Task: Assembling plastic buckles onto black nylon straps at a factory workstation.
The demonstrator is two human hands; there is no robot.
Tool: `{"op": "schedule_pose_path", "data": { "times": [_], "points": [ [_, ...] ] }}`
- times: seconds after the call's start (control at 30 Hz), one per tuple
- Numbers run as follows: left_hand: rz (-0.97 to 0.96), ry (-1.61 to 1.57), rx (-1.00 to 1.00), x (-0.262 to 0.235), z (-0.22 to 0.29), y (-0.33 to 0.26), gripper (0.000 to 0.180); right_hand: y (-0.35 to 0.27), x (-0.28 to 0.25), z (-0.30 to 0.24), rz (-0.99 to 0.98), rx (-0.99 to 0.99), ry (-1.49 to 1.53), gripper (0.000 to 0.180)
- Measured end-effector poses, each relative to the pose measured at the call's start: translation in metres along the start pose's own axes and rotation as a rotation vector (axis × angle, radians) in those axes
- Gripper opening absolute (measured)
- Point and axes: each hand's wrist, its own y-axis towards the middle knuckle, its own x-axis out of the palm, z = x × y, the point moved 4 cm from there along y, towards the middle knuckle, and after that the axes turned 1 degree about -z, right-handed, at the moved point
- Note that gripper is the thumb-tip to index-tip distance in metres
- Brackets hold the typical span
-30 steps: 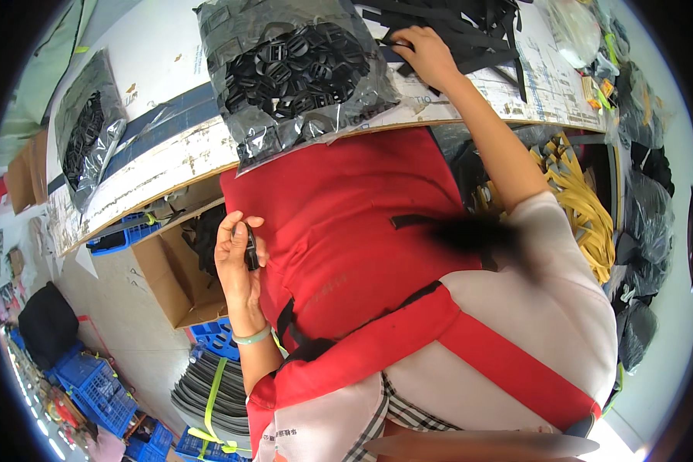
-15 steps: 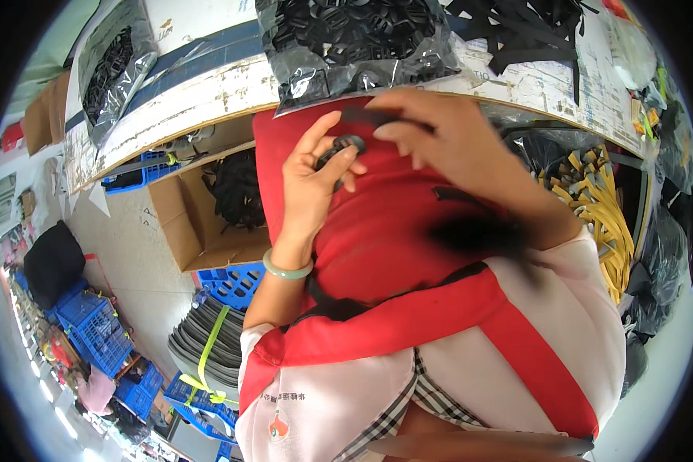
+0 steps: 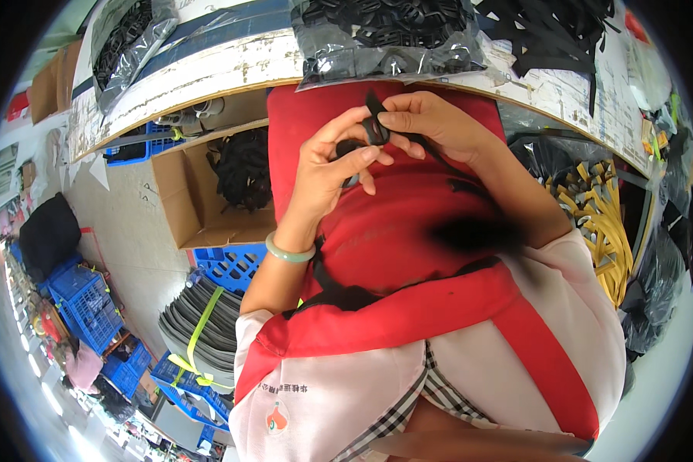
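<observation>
Head view: left hand [image 3: 333, 165] is curling closed around a black plastic buckle [image 3: 374, 129], pinching it against the right hand [image 3: 431, 123], whose fingers are gripping the same piece from its right. Table [image 3: 208, 69] edge is lying just beyond both hands.

1. Buckle [image 3: 375, 129]: black plastic, matt; pinched between left hand [image 3: 333, 165] and right hand [image 3: 431, 123].
2. Bag [image 3: 393, 35] above buckle: clear glossy film, crinkled.
3. Apron [image 3: 408, 231] below buckle: red cloth, matt.
4. Box [image 3: 196, 196] left of buckle: brown cardboard, dull.
</observation>
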Motion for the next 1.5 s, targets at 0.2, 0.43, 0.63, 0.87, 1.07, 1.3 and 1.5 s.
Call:
{"op": "schedule_pose_path", "data": {
  "times": [0.2, 0.43, 0.63, 0.87, 1.07, 1.3, 1.5],
  "points": [
    [0.103, 0.160, 0.062, -0.013, -0.009, 0.008, 0.027, 0.009, 0.012, 0.011, 0.099, -0.157, -0.085, 0.028],
    [0.111, 0.055, 0.017, -0.010, -0.008, 0.004, 0.024, -0.007, -0.012, -0.004, 0.314, -0.241, -0.246, 0.019],
    [-0.046, 0.161, -0.227, -0.010, -0.007, -0.004, 0.021, -0.014, 0.000, -0.001, 0.196, 0.012, -0.121, 0.018],
    [-0.173, -0.026, -0.260, -0.018, -0.022, -0.011, 0.020, -0.021, 0.016, 0.000, 0.055, 0.071, -0.175, 0.018],
    [-0.206, -0.457, -0.334, -0.012, -0.028, -0.015, 0.023, -0.022, 0.025, -0.005, 0.037, 0.030, -0.232, 0.020],
    [-0.299, -0.614, -0.430, -0.011, -0.035, -0.018, 0.023, -0.016, 0.040, 0.001, 0.043, -0.075, -0.116, 0.019],
    [-0.242, -0.669, -0.468, -0.013, -0.040, -0.016, 0.019, -0.013, 0.037, 0.003, 0.097, -0.078, -0.182, 0.018]
  ]
}}
